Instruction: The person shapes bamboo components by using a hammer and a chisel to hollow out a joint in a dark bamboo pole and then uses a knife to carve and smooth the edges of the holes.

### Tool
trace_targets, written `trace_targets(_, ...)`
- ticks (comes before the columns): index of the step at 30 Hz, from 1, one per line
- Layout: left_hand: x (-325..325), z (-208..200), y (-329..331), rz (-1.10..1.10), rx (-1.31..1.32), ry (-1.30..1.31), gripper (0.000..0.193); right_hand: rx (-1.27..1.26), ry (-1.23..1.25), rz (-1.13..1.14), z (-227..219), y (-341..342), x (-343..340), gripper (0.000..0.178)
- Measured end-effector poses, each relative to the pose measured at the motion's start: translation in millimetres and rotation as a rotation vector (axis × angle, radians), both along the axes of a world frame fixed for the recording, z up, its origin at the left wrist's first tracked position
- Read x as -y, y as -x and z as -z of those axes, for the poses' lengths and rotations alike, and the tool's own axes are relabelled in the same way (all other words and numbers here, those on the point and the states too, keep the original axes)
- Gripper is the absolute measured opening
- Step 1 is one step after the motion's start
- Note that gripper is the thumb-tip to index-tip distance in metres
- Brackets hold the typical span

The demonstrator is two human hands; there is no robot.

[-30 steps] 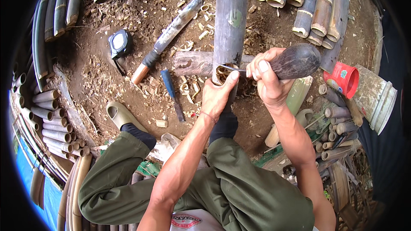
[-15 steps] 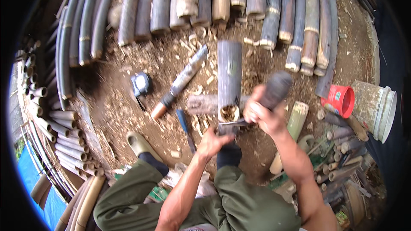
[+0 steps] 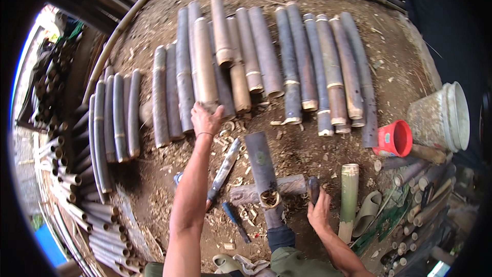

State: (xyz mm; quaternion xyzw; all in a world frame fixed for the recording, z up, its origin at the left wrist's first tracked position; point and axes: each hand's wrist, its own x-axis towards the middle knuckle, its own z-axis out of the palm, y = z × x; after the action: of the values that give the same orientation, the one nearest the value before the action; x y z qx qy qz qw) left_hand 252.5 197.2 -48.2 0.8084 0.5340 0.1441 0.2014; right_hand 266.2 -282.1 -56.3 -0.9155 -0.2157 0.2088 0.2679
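My left hand (image 3: 206, 119) is stretched far forward, its fingers and thumb closed around the near end of a pale bamboo tube (image 3: 206, 66) in the row. In my right hand (image 3: 320, 209), low and to the right, is a tool with a thick dark handle (image 3: 313, 190); its blade does not show now. Between my hands a grey bamboo section (image 3: 260, 159) rests across a short log (image 3: 294, 184). Its near end, with a pale cut rim, faces me, close to my dark-socked foot (image 3: 281, 237).
More bamboo tubes (image 3: 292, 66) lie side by side beyond my hands. A blue-handled tool (image 3: 236, 221) and a long mottled tool (image 3: 224, 166) lie among shavings. A green bamboo piece (image 3: 349, 200), a red bucket (image 3: 393, 138) and a whitish bucket (image 3: 441, 118) stand right. Cut bamboo is stacked left (image 3: 107, 238).
My left hand has moved from beside the bamboo section's near end forward to the row. My right hand has drawn the dark-handled tool down and away from the section. The view has tilted farther forward.
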Motion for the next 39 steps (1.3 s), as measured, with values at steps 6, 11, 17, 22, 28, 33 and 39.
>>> trace_targets(6, -2.3, -19.7, 13.7, 0.031, 0.106, 0.183, 0.068, 0.277, -0.001, 0.045, -14.4, -44.0, -38.6, 0.064)
trace_targets(11, -2.8, -8.4, 107.4, -0.112, -0.139, -0.208, 0.064, 0.115, -0.161, 0.131, -28.5, -150.6, -191.3, 0.072)
trace_targets(17, -73.2, 22.2, 214.3, -0.202, -0.227, -0.063, 0.088, 0.174, -0.002, 0.039, 20.0, -183.5, -235.3, 0.044)
trace_targets(22, -88.9, 22.3, 223.6, -0.169, -0.202, 0.132, 0.083, 0.891, 0.145, 0.125, -22.9, -230.8, -187.1, 0.061)
trace_targets(28, -4.9, -6.0, 138.0, -0.035, -0.035, -0.165, 0.071, -0.117, -0.224, 0.237, -52.5, -221.1, -145.8, 0.081)
trace_targets(33, 84.3, -121.1, 73.7, 0.231, 0.583, 0.766, 0.067, -0.658, -0.973, 0.15, -109.7, -44.9, -129.3, 0.09)
trace_targets(39, 125.7, -214.3, 32.8, 0.378, 0.998, 1.103, 0.053, -0.52, -0.773, -0.278, -124.5, 86.7, -75.7, 0.096)
